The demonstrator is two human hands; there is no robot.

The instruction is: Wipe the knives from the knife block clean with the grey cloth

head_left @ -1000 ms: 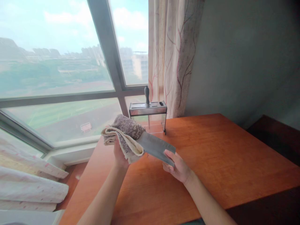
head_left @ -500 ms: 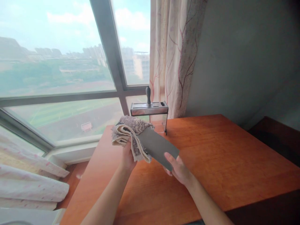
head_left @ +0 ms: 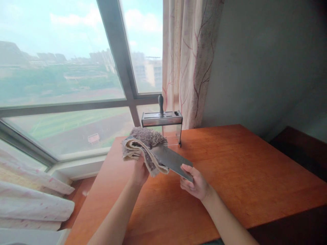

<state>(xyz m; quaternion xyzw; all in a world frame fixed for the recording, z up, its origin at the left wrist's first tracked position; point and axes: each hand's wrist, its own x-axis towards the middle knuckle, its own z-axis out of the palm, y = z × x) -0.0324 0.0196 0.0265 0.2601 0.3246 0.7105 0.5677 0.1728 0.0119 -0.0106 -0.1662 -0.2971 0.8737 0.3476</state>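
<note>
As the rectangular grey metal blade (head_left: pixel 175 160) now tips more edge-on, wiping's prob. ongoing: L hand (head_left: pixel 141 173) grips folded grey-brown fluffy towel (head_left: pixel 148 135), R hand (head_left: pixel 196 183) pinches blade's end.

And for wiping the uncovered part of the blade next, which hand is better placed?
Left hand, probably: it holds the folded towel against the blade, while the right hand grips the blade's uncovered end.

- A grey-brown, pale-edged towel (head_left: pixel 149 136) is held folded, its layers looped at the near side.
- A flat grey metal blade (head_left: pixel 173 160) is held aslant, its left end covered by the towel.
</note>
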